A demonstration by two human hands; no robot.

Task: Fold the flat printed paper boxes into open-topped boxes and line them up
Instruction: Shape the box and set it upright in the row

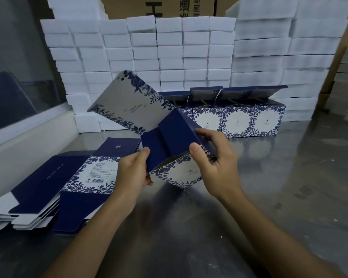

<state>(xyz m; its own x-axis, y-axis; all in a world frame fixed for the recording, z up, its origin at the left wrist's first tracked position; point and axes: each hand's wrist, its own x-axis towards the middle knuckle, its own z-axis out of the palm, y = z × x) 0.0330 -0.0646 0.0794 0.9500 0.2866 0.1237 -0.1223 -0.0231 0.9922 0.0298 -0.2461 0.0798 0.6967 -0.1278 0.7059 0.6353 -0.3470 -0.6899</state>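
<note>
Navy flaps are being turned in on the box (169, 145) held above the near middle of the steel table (289, 197), tilted with its bottom end toward the person. The left hand (133, 173) grips the left navy flap, thumb on top and fingers curled beneath. The right hand (213, 163) pinches the right edge, thumb pressing the floral side panel while the fingertips hook over the navy flap. The long lid panel (127, 101) sticks up and away to the far left, unfolded.

By my reckoning the step in hand is closing the bottom: the flaps overlap but do not look locked yet (hard to be sure from this angle). The next move would call for pressing them flush, then righting the box with its top left open.

Farther back on the right, a row of finished boxes (239, 121) stands side by side, tops open, and the new one would join there. To the near left lies the stack of flat boxes (48, 187). Behind everything, white foam blocks (169, 53) are piled high.
</note>
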